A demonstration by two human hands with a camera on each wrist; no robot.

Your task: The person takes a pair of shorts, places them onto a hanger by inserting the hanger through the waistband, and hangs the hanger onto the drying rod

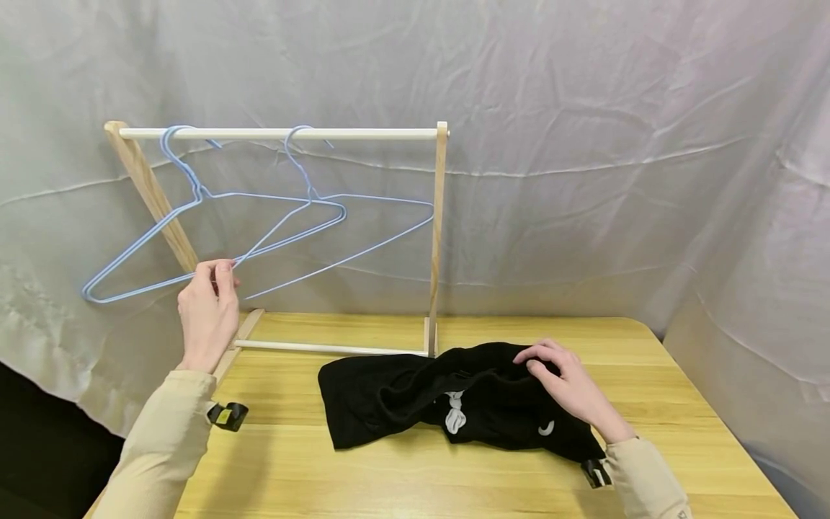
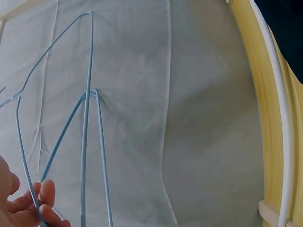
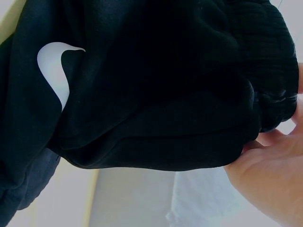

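Observation:
My left hand [image 1: 210,310] pinches the lower left corner of a light-blue wire hanger [image 1: 372,252], whose hook sits over the white rail. In the left wrist view, fingertips and thumb [image 2: 33,208] close on the thin wire. A black garment [image 1: 369,404] lies bunched on the table, with a white knotted detail and a white swoosh [image 3: 54,66]. At its right end my right hand [image 1: 570,382] holds the edge. The right wrist view shows a gathered elastic band [image 3: 270,61] there, with fingers partly hidden behind the cloth.
A small rack with wooden posts [image 1: 439,238] and a white top rail [image 1: 376,134] stands at the back of the wooden table [image 1: 648,404]. More blue hangers [image 1: 130,249] hang together on its left side. Grey fabric [image 1: 583,180] drapes behind.

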